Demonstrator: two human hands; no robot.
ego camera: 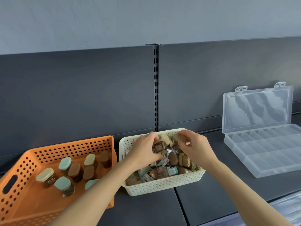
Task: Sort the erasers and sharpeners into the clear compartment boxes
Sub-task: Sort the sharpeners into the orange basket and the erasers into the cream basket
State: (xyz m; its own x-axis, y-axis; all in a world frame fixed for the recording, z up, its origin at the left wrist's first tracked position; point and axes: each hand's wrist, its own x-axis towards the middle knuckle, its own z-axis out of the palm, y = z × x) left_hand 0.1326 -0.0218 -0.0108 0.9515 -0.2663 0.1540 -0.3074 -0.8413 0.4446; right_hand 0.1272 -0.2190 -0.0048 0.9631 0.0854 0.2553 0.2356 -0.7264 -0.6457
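Leftmost, sitting on the dark shelf [146,209]: one orange basket [19,201], carrying eight upright capped sharpeners [75,172], three with teal lids, three brown, two cream.

Next, reaching into the cream basket [162,186] from the near side: the left hand [141,152], fingers [146,137] curling over and thumb closing from below, pinching one small brown-and-clear sharpener [159,146] at the top of the heap. Lying jumbled under both hands: a mixed heap of erasers [172,170] and more sharpeners, too piled up for counting.

Further right, hanging over the same basket's far right corner: the right hand [197,149], fingers bending over and thumb pressing in, gripping one tan-lidded piece [176,137] and wearing one gold ring [188,143].

Rightmost, resting flat on the shelf, well apart from the cream basket: one clear compartment box [263,154], standing open, its lid [257,108] leaning up against the back panel [81,95] and showing two latch tabs along the top edge.

Showing blurred at the lower right corner: something clear [290,207], too indistinct for telling what.
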